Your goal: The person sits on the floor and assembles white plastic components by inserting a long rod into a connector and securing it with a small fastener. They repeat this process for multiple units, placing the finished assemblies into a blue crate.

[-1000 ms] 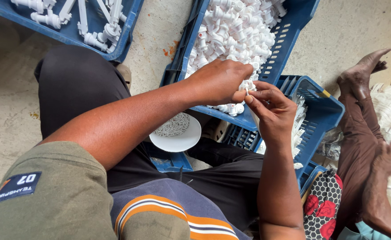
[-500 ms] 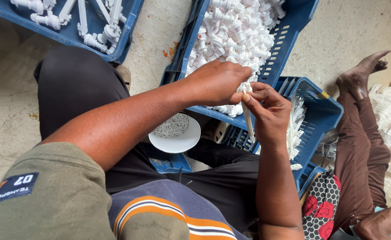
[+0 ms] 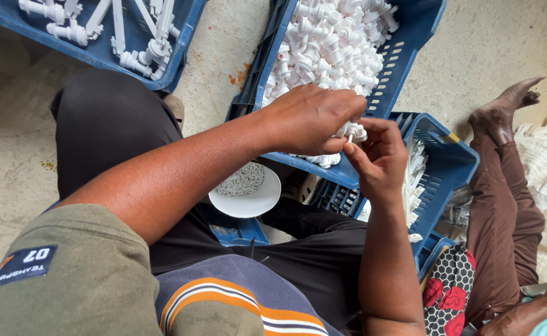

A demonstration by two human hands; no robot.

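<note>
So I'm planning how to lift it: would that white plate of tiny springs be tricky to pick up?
Probably. The white plate looks thin, shallow and light, so it should lift easily but tip easily too. The small springs lie loose in a heap on it, so a tilt would likely spill them. It sits on a blue crate edge, seemingly not fully supported.

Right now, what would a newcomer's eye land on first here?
The two hands meeting mid-frame: the left hand and right hand pinch a small white plastic part between them. Just behind them a blue crate is heaped with similar white fittings. Below the forearm a white dish holds tiny pale pieces, and another person's bare foot stretches in at the right.
</note>
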